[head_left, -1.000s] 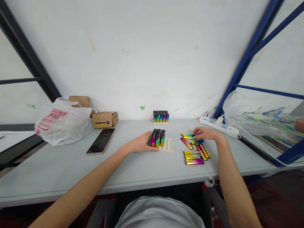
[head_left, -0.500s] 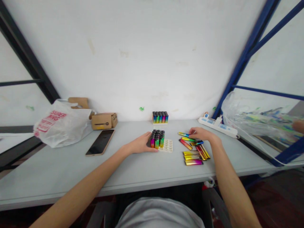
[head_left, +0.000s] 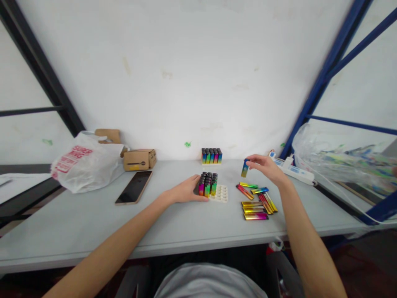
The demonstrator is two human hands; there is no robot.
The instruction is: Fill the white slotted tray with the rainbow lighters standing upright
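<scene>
My left hand [head_left: 188, 189] is wrapped round the left side of a white tray [head_left: 222, 193] with holes, its thumb along the front. Several upright lighters [head_left: 207, 184] with black tops fill the tray's left part; round holes show on its right. Pinched in the fingers of my right hand [head_left: 260, 164] is a blue and gold lighter [head_left: 245, 169], held nearly upright above the table. Below that hand, several shiny lighters [head_left: 256, 210] lie flat in a loose group.
A second block of upright lighters [head_left: 211, 156] stands by the wall. Left are a phone [head_left: 134, 187], a small cardboard box [head_left: 139, 160] and a white plastic bag [head_left: 87, 161]. A power strip [head_left: 296, 174] and clear plastic bags [head_left: 344, 159] are at the right.
My right hand has lifted the blue and gold lighter off the table and brought it nearly upright. My left hand stays at the tray. The view has shifted slightly.
</scene>
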